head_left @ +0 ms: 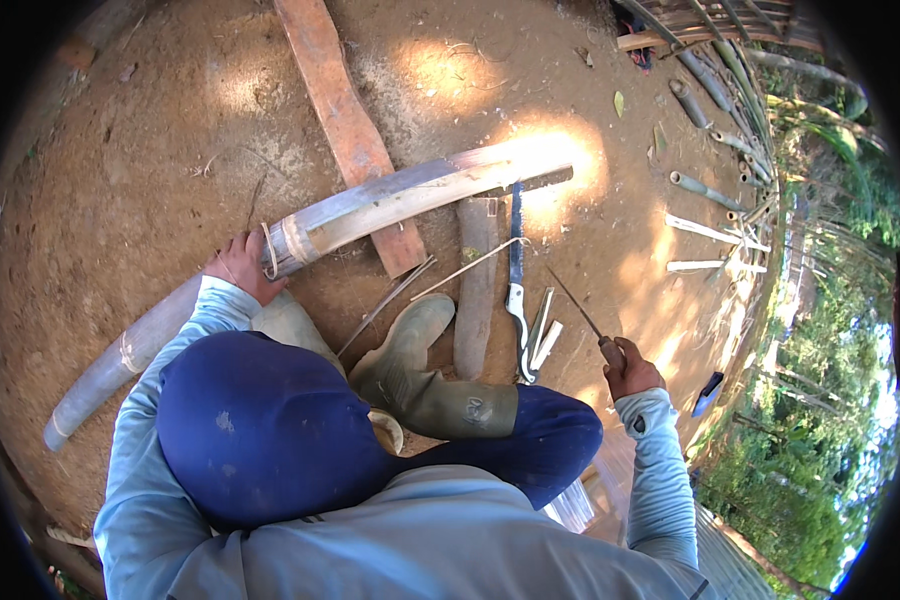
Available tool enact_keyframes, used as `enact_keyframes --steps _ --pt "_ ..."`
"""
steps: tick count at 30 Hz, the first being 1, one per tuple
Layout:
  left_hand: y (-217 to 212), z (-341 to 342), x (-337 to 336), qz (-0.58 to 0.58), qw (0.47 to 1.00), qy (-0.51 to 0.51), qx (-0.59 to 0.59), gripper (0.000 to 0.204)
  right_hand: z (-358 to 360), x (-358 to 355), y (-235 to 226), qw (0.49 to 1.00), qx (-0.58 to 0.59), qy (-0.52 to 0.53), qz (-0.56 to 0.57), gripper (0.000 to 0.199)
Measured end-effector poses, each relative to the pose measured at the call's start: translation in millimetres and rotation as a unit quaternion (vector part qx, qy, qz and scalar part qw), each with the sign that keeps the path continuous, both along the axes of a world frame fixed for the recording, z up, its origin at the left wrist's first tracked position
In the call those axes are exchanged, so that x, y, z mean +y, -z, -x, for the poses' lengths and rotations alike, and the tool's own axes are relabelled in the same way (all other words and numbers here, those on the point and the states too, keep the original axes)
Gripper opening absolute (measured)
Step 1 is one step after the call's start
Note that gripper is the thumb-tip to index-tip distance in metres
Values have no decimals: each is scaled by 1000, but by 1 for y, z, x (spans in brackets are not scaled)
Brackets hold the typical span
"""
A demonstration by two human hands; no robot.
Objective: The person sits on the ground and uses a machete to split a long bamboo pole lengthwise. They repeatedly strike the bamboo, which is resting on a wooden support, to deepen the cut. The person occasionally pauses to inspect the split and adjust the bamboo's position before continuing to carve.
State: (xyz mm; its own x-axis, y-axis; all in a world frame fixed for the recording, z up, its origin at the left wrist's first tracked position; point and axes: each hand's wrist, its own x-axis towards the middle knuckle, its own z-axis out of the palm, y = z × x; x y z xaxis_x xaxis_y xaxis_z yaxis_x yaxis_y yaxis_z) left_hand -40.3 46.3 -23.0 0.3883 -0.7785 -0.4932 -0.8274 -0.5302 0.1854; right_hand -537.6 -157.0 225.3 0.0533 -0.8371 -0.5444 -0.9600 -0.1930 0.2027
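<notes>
A long bamboo pole (360,215) runs diagonally across the ground in front of me, its far part split open lengthwise. My left hand (242,265) is closed around the pole beside a node, where a thin pale strip curls up. Off to the right, clear of the pole, my right hand (632,370) grips the brown handle of a narrow-bladed knife (578,308), its tip pointing up and left. Between the knife and my boot lies a pruning saw (516,270) with a dark blade and white handle.
A reddish wooden plank (340,110) lies beneath the pole. A short log (476,290) and bamboo strips (545,340) are near my boot (405,350). Bamboo pieces (705,188) lie along the right, and a blue-black object (708,394) sits beyond my right hand.
</notes>
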Motion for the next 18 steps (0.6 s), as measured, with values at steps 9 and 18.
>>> enact_keyframes --steps 9,18 --pt "2 0 0 -14 1000 -7 -1 94 -41 -7 48 969 -242 14 38 52" --pt "8 2 3 11 1000 -1 -16 94 -60 -42 84 955 -290 -40 55 48"
